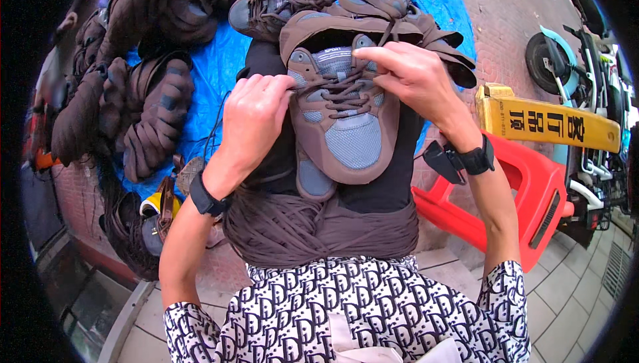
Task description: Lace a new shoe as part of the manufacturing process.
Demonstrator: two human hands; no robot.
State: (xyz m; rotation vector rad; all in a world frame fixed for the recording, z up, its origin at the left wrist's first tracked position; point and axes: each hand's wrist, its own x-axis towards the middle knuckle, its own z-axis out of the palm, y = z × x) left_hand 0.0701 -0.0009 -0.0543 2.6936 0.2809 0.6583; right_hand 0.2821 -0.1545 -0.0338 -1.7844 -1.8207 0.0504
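A brown and blue-grey sneaker upper lies on my lap, toe toward me. Dark brown shoelace crosses its tongue in several rows. My left hand is closed at the upper's left edge, its fingertips pinching the lace beside the eyelets. Across from it, my right hand has thumb and forefinger pinched at the top right eyelets; the lace there is mostly hidden by the fingers. Beneath this piece shows part of another upper. A thick bundle of loose brown laces rests across my lap.
Further uppers lie ahead on a blue tarp. Stacked uppers are heaped at the left. On the right stand a red plastic stool, a long yellow box and a parked two-wheeler.
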